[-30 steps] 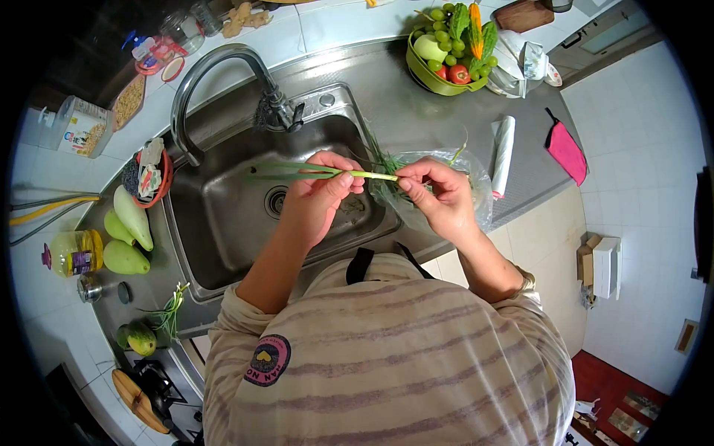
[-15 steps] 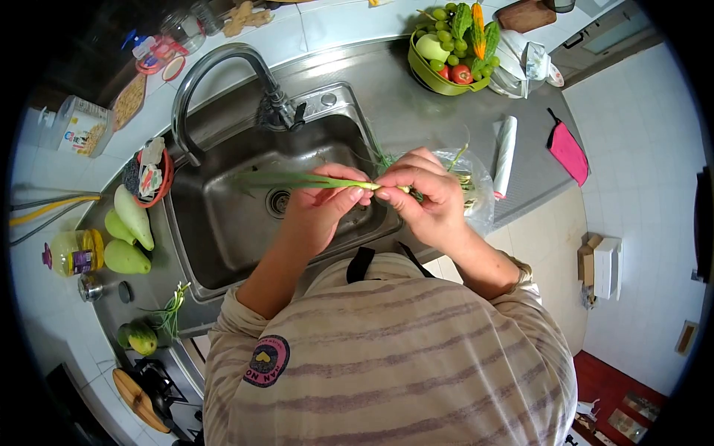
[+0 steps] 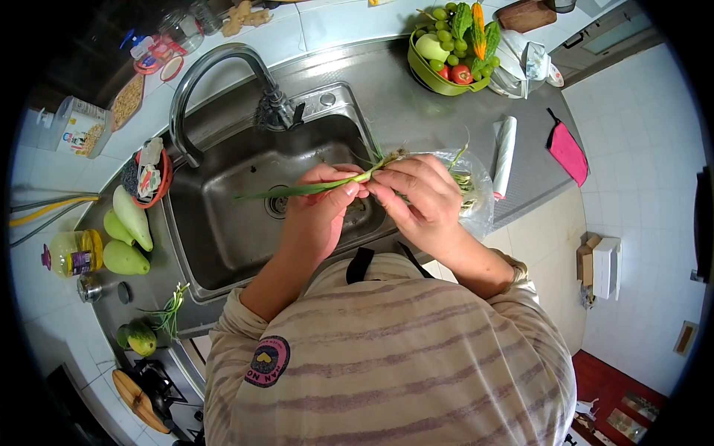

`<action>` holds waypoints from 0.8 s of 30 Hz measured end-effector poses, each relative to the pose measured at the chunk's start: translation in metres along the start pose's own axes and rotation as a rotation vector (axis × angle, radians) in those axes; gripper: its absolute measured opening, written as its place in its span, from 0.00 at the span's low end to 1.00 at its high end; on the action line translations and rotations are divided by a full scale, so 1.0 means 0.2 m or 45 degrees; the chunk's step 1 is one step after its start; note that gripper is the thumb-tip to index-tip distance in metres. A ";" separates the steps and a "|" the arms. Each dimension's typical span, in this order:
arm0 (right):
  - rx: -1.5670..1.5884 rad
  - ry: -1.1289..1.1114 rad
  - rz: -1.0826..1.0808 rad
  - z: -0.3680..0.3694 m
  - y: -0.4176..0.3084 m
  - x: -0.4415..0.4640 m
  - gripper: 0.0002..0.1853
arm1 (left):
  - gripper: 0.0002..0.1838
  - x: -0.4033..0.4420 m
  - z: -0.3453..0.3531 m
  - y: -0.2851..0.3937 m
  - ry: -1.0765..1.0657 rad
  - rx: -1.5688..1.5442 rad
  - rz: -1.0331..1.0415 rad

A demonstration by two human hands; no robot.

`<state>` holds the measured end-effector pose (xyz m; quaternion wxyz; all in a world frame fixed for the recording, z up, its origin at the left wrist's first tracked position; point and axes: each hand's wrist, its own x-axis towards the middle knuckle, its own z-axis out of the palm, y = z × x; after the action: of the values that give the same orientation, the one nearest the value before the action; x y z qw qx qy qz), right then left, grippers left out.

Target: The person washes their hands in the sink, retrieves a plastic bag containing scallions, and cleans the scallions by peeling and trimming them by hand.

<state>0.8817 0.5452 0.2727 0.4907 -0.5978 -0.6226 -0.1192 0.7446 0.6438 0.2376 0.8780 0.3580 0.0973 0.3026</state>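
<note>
Over the sink point(image 3: 223, 245), a scallion point(image 3: 294, 191) lies across both hands, its green leaves pointing left and its muddy roots up to the right. My left hand point(image 3: 318, 212) is closed round its stem, thumb on the near side. My right hand point(image 3: 422, 195) pinches the pale part close to the roots, its fingertips almost meeting the left ones. Just behind the right hand, a clear plastic bag point(image 3: 482, 204) with more scallions is partly hidden. A small bunch of scallions point(image 3: 171, 311) rests on the counter at the left.
A curved faucet point(image 3: 182, 97) arches over the sink's left side. Green gourds point(image 3: 134, 215) and an oil bottle point(image 3: 78, 253) stand left. A green basket of produce point(image 3: 442, 82), a plastic-film roll point(image 3: 505, 156) and a pink cloth point(image 3: 569, 152) are on the right counter.
The scallion has turned so its root end now points up and shows above my right fingers. My right hand has shifted its pinch along the stem; the left has barely moved.
</note>
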 end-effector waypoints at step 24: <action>0.267 0.012 0.322 -0.01 0.02 -0.01 0.07 | 0.08 -0.02 0.00 0.00 -0.067 0.012 0.022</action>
<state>0.8854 0.5433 0.2718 0.5644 -0.6164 -0.5491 0.0065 0.7408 0.6406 0.2374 0.8758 0.3710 0.0724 0.3003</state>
